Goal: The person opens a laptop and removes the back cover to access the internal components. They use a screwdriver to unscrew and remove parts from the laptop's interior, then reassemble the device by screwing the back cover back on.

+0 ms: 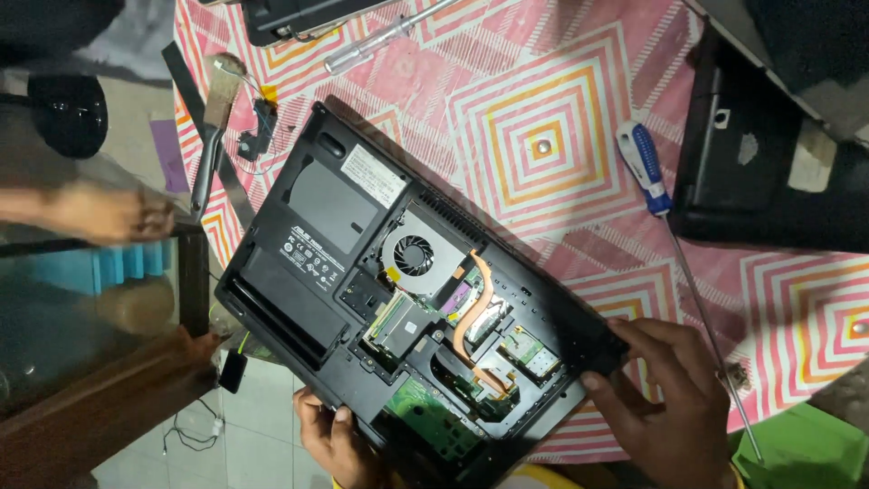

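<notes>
Head view showed both hands gripping the opened laptop (407,299): left hand (337,442) at its near edge, right hand (665,398) at its corner.

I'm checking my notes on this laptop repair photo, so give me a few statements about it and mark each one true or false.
1. Both hands grip the laptop at its near edge: left hand, right hand. True.
2. The laptop lies keyboard side up. False: its underside faces up, cover off, with the fan and circuit boards showing.
3. A screwdriver with a blue and white handle lies on the tablecloth, right of the laptop. True.
4. The right hand holds that screwdriver. False: it lies on the cloth, apart from the hand.
5. The tablecloth is plain green. False: it has pink, orange and white diamond patterns.
</notes>
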